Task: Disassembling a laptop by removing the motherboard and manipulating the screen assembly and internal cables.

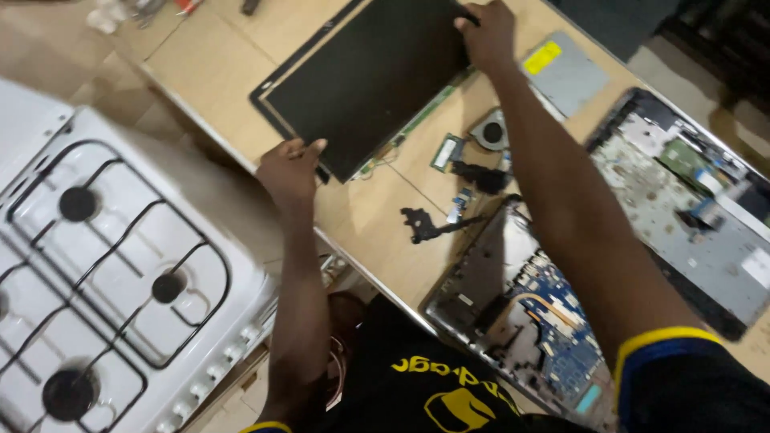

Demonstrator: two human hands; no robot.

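the panel (365, 76) is gripped at opposite corners by the left hand (290, 172) and right hand (487, 34), best kept level and unbent.

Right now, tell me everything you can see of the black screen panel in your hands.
The black screen panel is a thin, flat rectangle with a dark matte face and a narrow frame edge. It lies at an angle across the wooden table, its near corner over the table's edge. A green circuit strip runs along its lower right edge. The left hand grips the near corner; the right hand holds the far corner. No cracks show, though the picture is blurred.
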